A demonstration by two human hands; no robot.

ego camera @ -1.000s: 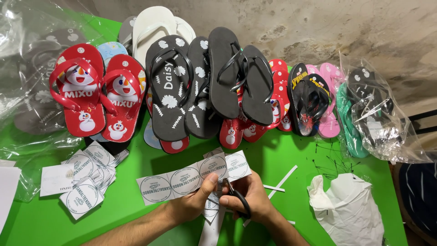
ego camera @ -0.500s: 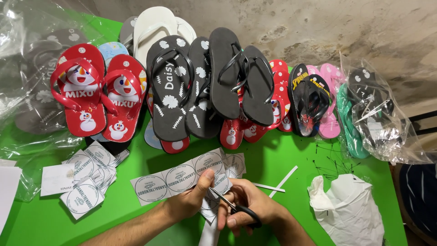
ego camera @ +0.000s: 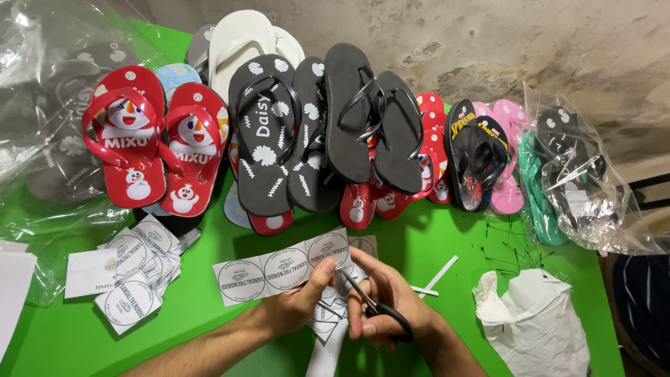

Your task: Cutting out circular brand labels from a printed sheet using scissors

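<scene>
My left hand [ego camera: 296, 301] pinches a white paper strip [ego camera: 279, 268] printed with round labels, thumb on its right end. My right hand [ego camera: 391, 304] grips black-handled scissors [ego camera: 373, 307], blades angled up-left toward the strip's right edge. Under both hands lie more cut label pieces [ego camera: 324, 318] on the green table [ego camera: 202, 314]. Both hands are at the table's near edge, in the middle.
A pile of cut square labels [ego camera: 136, 269] lies at left. Rows of flip-flops line the back: red cartoon pair [ego camera: 150, 143], black ones [ego camera: 314, 129], pink [ego camera: 506, 150]. Bagged sandals [ego camera: 576, 174] at right, a white plastic bag [ego camera: 534, 324] at near right, clear plastic wrap [ego camera: 42, 139] at left.
The label strip has slid left under my left hand. My right hand has turned the scissors and brought the blades up to the strip's right end.
</scene>
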